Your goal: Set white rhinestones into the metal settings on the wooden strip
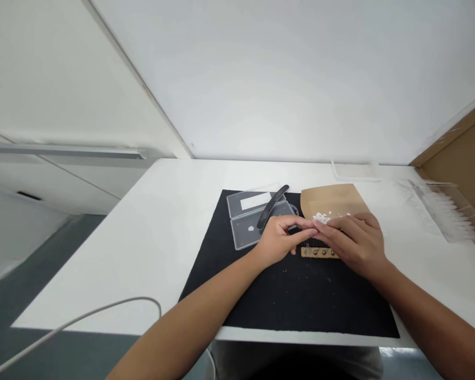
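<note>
Over the black mat (293,301), my left hand (277,240) and my right hand (358,245) meet fingertip to fingertip. Thumb and fingers of the left are pinched together; those of the right are closed too. Whatever lies between them is too small to make out. Just below the fingers is a tan strip (320,253) with a row of small round metal pieces, partly covered by my right hand. A small clear piece (307,248) stands at its left end. Behind the hands, small white bits (322,217) lie on a brown paper sheet (336,196).
An open clear plastic case (243,232) lies left of my hands, with a curved black nail file (273,206) across it. At right are clear plastic pieces (443,211) beside a cardboard box (463,148). A clear tray (355,171) stands at the back. A white cable (103,306) crosses the left front.
</note>
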{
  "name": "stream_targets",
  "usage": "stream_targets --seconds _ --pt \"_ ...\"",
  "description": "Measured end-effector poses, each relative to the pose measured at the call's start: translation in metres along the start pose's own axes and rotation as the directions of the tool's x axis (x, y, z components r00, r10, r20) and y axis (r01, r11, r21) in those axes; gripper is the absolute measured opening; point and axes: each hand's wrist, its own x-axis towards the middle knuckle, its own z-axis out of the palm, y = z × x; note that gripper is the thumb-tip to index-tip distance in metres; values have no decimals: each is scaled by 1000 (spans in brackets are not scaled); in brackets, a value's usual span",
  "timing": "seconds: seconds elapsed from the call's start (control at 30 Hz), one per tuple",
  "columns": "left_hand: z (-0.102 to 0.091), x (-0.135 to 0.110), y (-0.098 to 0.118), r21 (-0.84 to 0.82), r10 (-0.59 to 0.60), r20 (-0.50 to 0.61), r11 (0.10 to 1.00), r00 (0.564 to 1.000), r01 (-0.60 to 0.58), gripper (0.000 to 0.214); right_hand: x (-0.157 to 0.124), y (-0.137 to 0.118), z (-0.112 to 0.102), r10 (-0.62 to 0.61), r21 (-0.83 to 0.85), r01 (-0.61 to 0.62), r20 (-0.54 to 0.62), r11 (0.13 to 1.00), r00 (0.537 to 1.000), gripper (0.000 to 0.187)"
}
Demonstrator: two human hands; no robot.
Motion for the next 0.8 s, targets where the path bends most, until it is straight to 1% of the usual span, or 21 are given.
stream_targets --seconds 0.07,0.2,0.37,0.6,0.8 --pt "0 0 0 -41 -19 18 999 1000 20 35 0 1 2 8 47 -7 -15 999 1000 46" --pt "-1 1 1 -118 -66 87 990 994 76 36 1 1 2 13 142 -6 -49 990 999 39" --pt "0 1 4 -174 -86 127 979 988 107 40 3 -1 1 54 251 -33 -80 968 995 39" --pt "1 1 6 -206 -76 128 973 989 101 35 1 0 6 80 303 -48 -94 952 992 29" --pt "0 1 1 -208 -71 119 973 990 95 30 -1 0 7 89 316 -54 -99 947 991 31"
